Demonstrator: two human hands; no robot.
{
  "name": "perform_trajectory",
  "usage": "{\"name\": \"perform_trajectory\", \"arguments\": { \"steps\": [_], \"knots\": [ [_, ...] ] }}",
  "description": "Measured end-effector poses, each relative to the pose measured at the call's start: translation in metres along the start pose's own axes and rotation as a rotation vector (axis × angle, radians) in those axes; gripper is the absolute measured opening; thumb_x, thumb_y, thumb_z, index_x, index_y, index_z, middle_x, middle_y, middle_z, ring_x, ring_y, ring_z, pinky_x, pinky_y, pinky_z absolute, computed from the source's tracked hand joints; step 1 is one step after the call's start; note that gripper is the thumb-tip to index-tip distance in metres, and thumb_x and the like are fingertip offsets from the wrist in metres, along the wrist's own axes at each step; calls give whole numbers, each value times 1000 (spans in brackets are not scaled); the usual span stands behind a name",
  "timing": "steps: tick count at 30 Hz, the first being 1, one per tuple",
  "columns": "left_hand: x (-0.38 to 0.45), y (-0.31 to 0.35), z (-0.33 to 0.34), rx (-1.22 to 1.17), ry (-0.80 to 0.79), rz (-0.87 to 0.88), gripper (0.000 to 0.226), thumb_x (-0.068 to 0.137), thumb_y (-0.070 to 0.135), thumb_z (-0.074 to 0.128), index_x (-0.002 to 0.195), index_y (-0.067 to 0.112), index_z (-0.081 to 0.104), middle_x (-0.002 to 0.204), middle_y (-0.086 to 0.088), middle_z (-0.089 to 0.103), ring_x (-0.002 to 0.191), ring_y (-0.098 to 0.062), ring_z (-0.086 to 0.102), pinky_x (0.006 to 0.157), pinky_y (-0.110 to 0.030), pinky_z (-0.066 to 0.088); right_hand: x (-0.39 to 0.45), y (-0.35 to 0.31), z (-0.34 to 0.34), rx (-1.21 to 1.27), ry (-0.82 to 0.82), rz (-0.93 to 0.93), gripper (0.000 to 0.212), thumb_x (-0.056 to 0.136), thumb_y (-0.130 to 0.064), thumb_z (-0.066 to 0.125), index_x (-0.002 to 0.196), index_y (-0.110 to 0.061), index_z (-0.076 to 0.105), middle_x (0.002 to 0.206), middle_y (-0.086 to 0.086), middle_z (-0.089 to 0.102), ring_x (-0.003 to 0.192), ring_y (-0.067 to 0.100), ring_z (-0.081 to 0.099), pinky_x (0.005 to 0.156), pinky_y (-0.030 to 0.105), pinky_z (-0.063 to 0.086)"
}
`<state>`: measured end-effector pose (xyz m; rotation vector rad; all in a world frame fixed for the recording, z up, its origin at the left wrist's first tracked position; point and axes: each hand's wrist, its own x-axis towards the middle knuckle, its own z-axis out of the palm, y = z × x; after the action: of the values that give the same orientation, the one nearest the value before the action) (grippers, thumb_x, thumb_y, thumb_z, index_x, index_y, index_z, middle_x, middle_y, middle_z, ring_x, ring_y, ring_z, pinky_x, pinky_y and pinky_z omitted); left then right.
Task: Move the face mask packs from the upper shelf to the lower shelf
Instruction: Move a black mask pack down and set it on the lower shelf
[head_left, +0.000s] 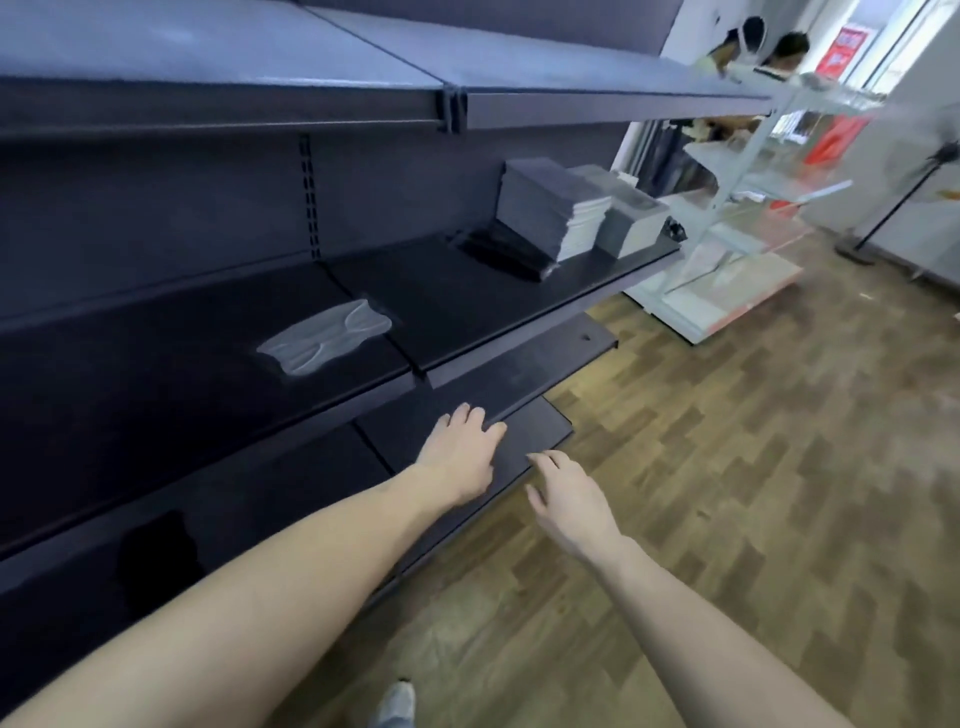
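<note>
A clear pack of white face masks (324, 335) lies flat on a dark shelf (467, 306) at mid height. Further right on that shelf lies a flat black pack (506, 252) beside stacks of grey and white packs (550, 208). My left hand (460, 449) reaches out over a lower dark shelf (524, 441), fingers straight, holding nothing. My right hand (569, 501) hovers just off that shelf's front edge, fingers relaxed and empty. Both hands are well below the mask pack.
A top dark shelf (571, 109) overhangs the packs. A white wire rack (737, 218) with red signs stands to the right. Two people (769, 47) are behind it. Wooden floor (727, 493) spreads right, with a fan stand (883, 218) at the far right.
</note>
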<state>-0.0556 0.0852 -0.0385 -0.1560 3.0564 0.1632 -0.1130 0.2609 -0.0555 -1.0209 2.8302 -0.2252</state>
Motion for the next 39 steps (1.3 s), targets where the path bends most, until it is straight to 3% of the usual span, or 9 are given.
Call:
{"name": "perform_trajectory", "arguments": {
  "steps": [9, 14, 19, 23, 26, 30, 34, 36, 39],
  "knots": [
    [162, -37, -34, -133, -3, -132, 74, 99, 35, 53, 158, 23, 10, 164, -14, -4, 149, -37, 12, 116, -45, 27, 183, 56, -39, -5, 202, -88, 48, 99, -30, 53, 145, -15, 47, 147, 7, 47, 139, 27, 38, 114, 39, 36],
    [218, -51, -19, -123, -167, -290, 93, 92, 71, 37, 156, 28, -17, 158, -12, -33, 146, -34, -27, 118, -56, -8, 277, 77, -48, 13, 274, -196, 49, 97, -32, 56, 139, -8, 52, 147, 19, 47, 142, 39, 34, 116, 49, 34],
    [256, -56, 1, -176, -69, -372, 107, 79, 86, 37, 154, 35, -19, 155, -3, -39, 141, -26, -38, 112, -53, -26, 365, 96, -45, 128, 179, -249, 65, 89, -16, 56, 151, -8, 37, 157, 17, 33, 149, 37, 21, 117, 51, 29],
    [260, -56, 2, -184, -67, -411, 109, 76, 85, 45, 153, 41, -18, 153, 4, -43, 138, -18, -44, 112, -48, -28, 402, 107, -44, 134, 157, -361, 70, 99, -35, 48, 159, -15, 16, 167, 13, 3, 153, 31, -7, 125, 44, 0],
    [259, -53, 0, -195, -70, -429, 114, 70, 89, 46, 148, 46, -25, 150, 11, -47, 136, -13, -46, 113, -47, -27, 433, 112, -42, 161, 124, -330, 77, 99, -55, 42, 160, -20, 10, 167, 7, -3, 153, 26, -12, 123, 41, -5],
    [255, -40, -10, -305, -17, -546, 114, 72, 87, 50, 146, 48, -28, 145, 16, -51, 138, -19, -44, 115, -45, -20, 438, 119, -31, 239, 154, -477, 53, 99, -48, 48, 144, -21, 45, 159, 3, 34, 153, 24, 12, 124, 41, 6],
    [256, -30, -16, -359, 225, -654, 112, 78, 79, 55, 151, 43, -22, 149, 14, -48, 141, -16, -39, 117, -36, -10, 432, 127, -32, 369, 215, -733, 24, 90, -35, 64, 110, -22, 64, 122, -3, 63, 123, 19, 53, 113, 35, 35],
    [257, -34, -12, -314, 341, -705, 108, 80, 76, 55, 155, 38, -13, 154, 8, -41, 144, -14, -35, 119, -38, -8, 427, 132, -36, 413, 110, -844, 29, 92, -34, 64, 118, -20, 63, 124, -1, 62, 119, 20, 55, 104, 29, 41],
    [260, -40, -1, -171, 291, -687, 94, 82, 82, 41, 157, 37, 7, 165, 4, -15, 150, -18, -19, 122, -49, -6, 425, 137, -36, 389, -36, -944, 51, 98, -38, 56, 145, -22, 47, 150, 0, 46, 141, 17, 38, 113, 30, 37]
  ]
}}
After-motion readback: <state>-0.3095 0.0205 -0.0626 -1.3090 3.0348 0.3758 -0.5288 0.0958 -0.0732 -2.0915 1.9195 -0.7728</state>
